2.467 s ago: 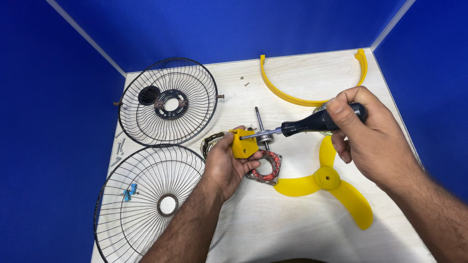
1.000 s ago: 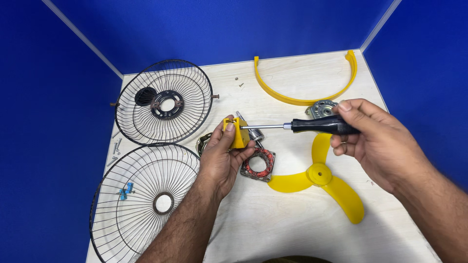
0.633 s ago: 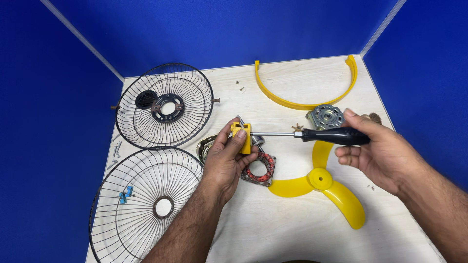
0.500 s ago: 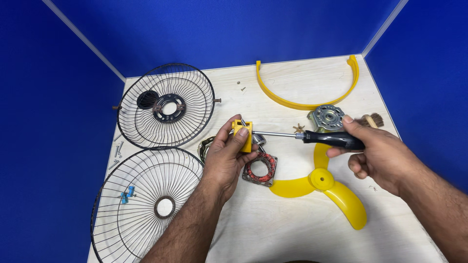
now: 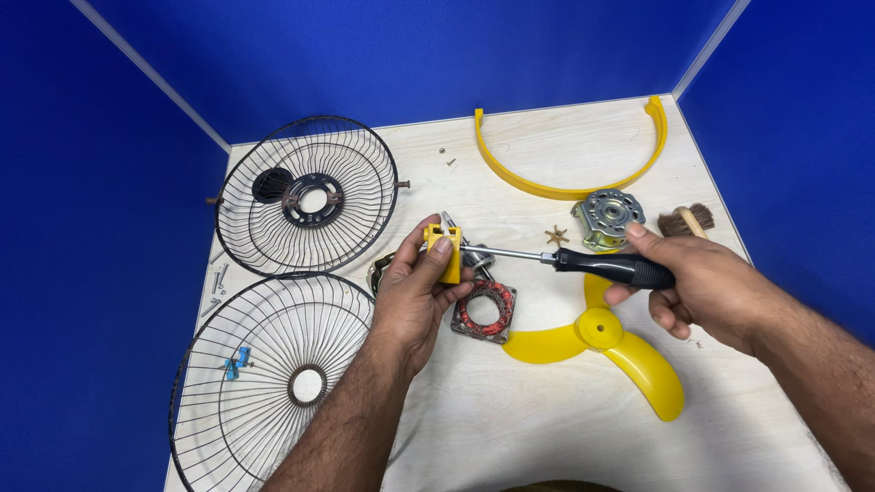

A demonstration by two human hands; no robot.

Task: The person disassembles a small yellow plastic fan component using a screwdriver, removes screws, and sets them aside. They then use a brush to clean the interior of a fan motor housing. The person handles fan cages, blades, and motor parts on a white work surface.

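The left hand pinches a yellow bracket above the table, near the stator. The right hand grips a screwdriver, its tip at the bracket, over the yellow blade.

Small yellow plastic bracket, upright above table, black-handled screwdriver lying level, tip at bracket

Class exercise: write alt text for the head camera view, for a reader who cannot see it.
A left hand holds a small yellow bracket while the right hand points a black-handled screwdriver at it. Around them on the table lie two wire fan guards, a yellow fan blade and motor parts.
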